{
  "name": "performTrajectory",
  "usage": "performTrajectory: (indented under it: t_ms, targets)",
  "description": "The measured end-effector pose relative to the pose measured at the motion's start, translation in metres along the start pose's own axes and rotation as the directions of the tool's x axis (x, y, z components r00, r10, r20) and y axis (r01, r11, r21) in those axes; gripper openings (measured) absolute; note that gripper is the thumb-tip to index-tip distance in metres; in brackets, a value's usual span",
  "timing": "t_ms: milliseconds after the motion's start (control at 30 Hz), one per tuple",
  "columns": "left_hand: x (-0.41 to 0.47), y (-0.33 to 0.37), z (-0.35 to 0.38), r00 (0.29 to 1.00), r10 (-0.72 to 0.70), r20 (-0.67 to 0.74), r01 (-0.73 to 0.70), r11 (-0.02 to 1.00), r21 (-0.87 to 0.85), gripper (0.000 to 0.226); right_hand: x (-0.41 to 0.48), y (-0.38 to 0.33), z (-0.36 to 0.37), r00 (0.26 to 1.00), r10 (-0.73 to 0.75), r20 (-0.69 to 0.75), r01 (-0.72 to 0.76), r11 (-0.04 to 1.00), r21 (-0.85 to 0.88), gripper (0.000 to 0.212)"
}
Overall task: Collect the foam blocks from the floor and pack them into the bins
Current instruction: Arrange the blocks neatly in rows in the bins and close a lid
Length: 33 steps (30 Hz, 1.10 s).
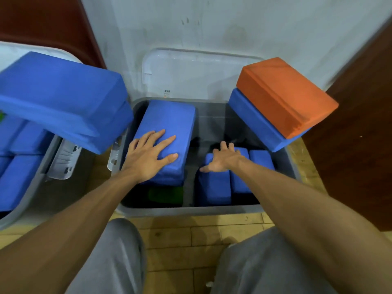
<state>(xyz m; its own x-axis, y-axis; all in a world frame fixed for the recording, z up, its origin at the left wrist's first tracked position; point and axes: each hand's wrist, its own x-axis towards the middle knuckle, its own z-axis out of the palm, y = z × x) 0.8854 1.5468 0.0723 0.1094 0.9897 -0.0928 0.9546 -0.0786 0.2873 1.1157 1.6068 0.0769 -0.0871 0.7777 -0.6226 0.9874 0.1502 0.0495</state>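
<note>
Blue foam block (pixel 167 128) under flat left hand (pixel 148 154); bin (pixel 191 211) around both

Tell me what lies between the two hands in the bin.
In the head view: the edge of the block under the left hand, then a bare gap of bin floor.

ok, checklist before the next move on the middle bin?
1. Flat blue block under left hand, palm flat: ok.
2. Upright blue blocks under right hand: ok.
3. Room in grey bin: ok, gap at the back.
4. Orange block and lower blue block packed: not ok, tilted at the right edge.
5. Top blue block seated in left bin: not ok, overhangs.
6. Floor cleared: cannot tell.
</note>
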Motion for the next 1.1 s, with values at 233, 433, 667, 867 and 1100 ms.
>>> performTrajectory:
  t_ms: [233,433,667,867,1100]
  targets:
    - [0.004,0.012,0.010,1.000,0.027,-0.014,-0.025,0.995,0.100,0.084,-0.004,0.015,-0.004,0.997,-0.078,-0.027,0.079,0.996,0.036,0.097]
    - [0.006,0.008,0.007,0.998,-0.005,-0.064,0.006,1.000,0.025,0.049,-0.003,0.018,-0.009,0.994,-0.063,-0.092,0.067,0.997,0.033,0.092]
    - [0.009,-0.012,-0.016,0.960,-0.265,-0.087,0.228,0.924,-0.306,0.067,-0.007,-0.020,-0.033,0.974,-0.192,-0.121,0.214,0.954,0.211,0.030]
    - [0.003,-0.003,-0.007,0.885,-0.460,0.075,0.450,0.802,-0.393,0.100,-0.012,-0.042,-0.029,0.981,-0.193,0.024,0.141,0.791,0.595,0.016]
    - [0.009,0.027,-0.018,0.868,-0.487,0.096,0.355,0.474,-0.806,0.093,-0.040,-0.019,-0.056,0.974,-0.149,-0.168,0.210,0.338,0.917,0.052]
